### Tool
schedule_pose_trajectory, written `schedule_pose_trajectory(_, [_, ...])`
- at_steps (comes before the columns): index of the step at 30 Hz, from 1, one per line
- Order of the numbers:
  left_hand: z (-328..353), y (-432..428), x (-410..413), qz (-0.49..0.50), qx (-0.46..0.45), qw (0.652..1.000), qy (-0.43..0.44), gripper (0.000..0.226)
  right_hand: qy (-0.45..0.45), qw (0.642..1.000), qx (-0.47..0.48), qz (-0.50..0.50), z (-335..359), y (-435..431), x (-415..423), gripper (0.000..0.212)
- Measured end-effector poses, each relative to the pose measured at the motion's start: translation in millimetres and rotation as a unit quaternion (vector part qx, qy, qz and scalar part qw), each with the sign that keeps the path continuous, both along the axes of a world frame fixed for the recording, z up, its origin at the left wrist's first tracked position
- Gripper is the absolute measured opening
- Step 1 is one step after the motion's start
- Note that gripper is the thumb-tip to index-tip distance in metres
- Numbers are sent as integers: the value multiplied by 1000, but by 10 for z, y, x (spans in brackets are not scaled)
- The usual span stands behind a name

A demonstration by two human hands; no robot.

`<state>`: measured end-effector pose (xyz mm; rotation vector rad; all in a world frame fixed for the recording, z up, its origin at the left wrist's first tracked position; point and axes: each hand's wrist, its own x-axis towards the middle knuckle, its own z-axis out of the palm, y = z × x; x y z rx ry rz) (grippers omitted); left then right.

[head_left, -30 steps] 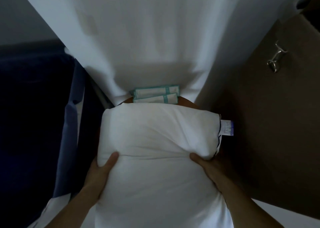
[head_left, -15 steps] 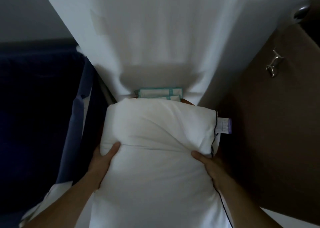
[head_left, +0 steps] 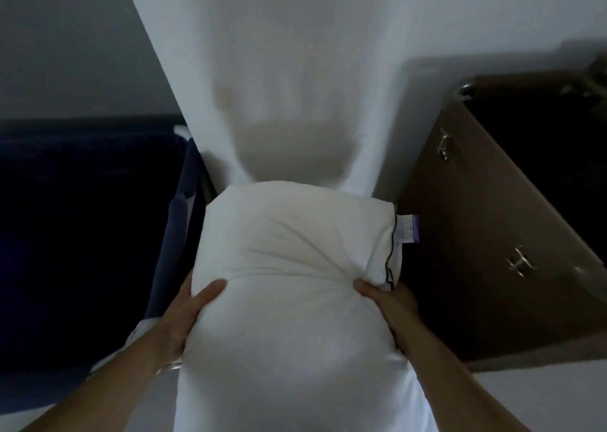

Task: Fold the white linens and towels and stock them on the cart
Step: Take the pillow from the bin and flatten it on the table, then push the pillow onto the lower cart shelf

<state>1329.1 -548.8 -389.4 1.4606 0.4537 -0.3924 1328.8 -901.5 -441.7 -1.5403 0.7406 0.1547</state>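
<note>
The person holds the white pillow (head_left: 295, 251) out in front with both hands. The left hand (head_left: 187, 316) clamps its left flank and the right hand (head_left: 387, 310) its right flank. Each thumb digs into the top cloth, which bunches into creases, and the fingers underneath are hidden. The far end of the pillow touches a pale white surface (head_left: 289, 86); whether that is cloth or panel cannot be told. A dark blue bag (head_left: 82, 218) hangs to the left of the pillow and a brown cabinet (head_left: 476, 234) stands to its right. The grip sits near the pillow's middle, so the soft far end could sag or buckle when pushed. The label (head_left: 407, 229) on the right edge of the pillow might snag the cabinet's metal handles (head_left: 520, 262).
</note>
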Motion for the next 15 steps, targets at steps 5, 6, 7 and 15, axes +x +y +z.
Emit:
schedule_pose_trajectory(5, [438,110,-264,-28,-4,999,-23,54,-38,998,-27,-37,519,139,-389,93])
schedule_pose_trajectory(6, [540,139,-323,-35,-4,999,-29,45,-44,998,-29,-47,627,170,-490,91])
schedule_pose_trajectory(7, [648,170,-387,-45,-4,998,-34,37,-46,997,-31,-57,746,207,-596,89])
schedule_pose_trajectory(15, [1360,296,-1027,-111,30,989,-93,53,-60,990,-27,-124,1543,395,-1681,55])
